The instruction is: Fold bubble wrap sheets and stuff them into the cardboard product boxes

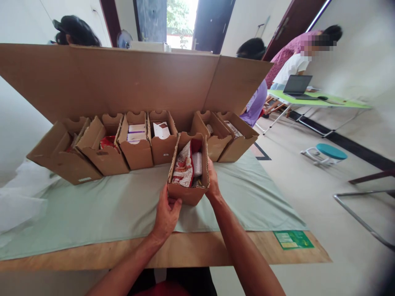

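Observation:
Between my two hands is an open-topped cardboard box [188,195], in front of a row of similar boxes. My left hand [166,213] grips its lower left front corner, thumb on the front face. Along its right side my right hand [212,181] is wrapped, the fingers partly hidden behind the wall. Inside the box stand a red and white printed food bag [184,166] and a clear plastic-wrapped pack [197,164]; smaller things at the bottom are hard to make out.
Behind stand more cardboard boxes [135,154] holding packets and cartons, backed by a tall cardboard panel [138,82]. A pale green cloth [108,209] covers the wooden table [197,250]. Clear plastic wrap [23,197] lies left, a green card [293,239] right. Several people are beyond.

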Tool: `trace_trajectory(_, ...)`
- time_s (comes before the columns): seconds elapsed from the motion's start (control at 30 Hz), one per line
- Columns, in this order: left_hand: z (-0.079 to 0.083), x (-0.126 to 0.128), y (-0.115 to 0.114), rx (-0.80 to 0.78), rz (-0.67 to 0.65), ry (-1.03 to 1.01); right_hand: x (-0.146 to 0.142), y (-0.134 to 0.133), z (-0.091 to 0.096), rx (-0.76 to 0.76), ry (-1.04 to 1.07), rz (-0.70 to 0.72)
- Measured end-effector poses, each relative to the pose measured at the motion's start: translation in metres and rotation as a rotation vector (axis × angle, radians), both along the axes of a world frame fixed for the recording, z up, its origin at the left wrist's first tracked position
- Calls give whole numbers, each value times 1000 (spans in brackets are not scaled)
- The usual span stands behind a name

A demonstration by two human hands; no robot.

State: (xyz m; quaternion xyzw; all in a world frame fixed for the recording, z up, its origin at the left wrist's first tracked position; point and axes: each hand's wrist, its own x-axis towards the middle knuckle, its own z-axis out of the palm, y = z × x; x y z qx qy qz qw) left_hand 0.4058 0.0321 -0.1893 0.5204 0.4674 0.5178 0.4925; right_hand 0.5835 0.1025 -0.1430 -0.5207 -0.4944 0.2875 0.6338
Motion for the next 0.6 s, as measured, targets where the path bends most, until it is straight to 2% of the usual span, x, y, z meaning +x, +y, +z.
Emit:
trace_trajectory(0.13, -6, 21, 4, 4, 11, -61, 7, -16, 1, -9, 148, 81)
trace_trajectory(0.27, -12, 38, -2, 0, 36, -113, 27, -43, -7, -52, 46, 211)
trace_trajectory(0.37, -15, 48, -5, 3, 14, -153, 35, -55, -14, -140, -47, 215)
trace_trajectory(0.47, -13, 55, 7, -6, -18, -190, 34, -46, -18, -116, -130, 128)
trace_trajectory(0.6, -5, 66, 46, -42, -36, -211, 32, -9, -21, -33, -180, 8)
